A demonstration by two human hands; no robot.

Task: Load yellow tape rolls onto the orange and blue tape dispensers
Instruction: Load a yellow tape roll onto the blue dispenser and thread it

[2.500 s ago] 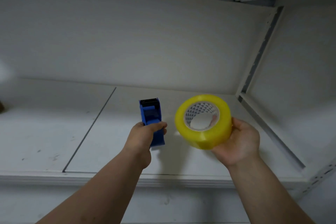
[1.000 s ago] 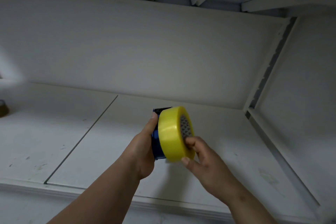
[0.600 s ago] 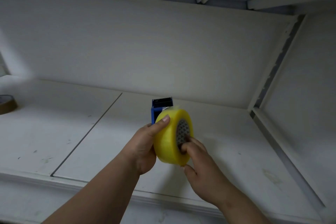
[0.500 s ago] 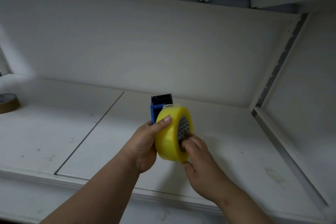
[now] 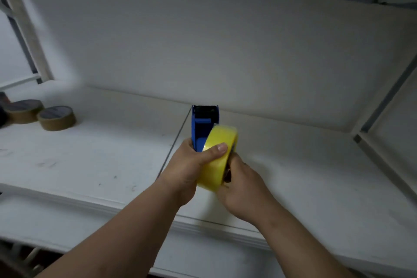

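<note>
A blue tape dispenser (image 5: pixel 202 123) stands upright above the white shelf, its toothed cutter at the top. My left hand (image 5: pixel 188 170) grips its lower part, thumb lying across the rim of a yellow tape roll (image 5: pixel 217 157). The roll sits tilted against the dispenser's right side. My right hand (image 5: pixel 242 184) holds the roll from the right, fingers curled at its core. Whether the roll is seated on the dispenser's hub is hidden. No orange dispenser is in view.
Two brown tape rolls (image 5: pixel 56 117) (image 5: pixel 23 110) lie flat at the far left of the white shelf (image 5: pixel 90 160). A back wall and a right side panel (image 5: pixel 388 119) enclose the shelf. A seam runs down the shelf beneath my hands.
The roll went from held apart in my right hand to pressed against the dispenser's right side. The view has shifted left, bringing two brown rolls into sight.
</note>
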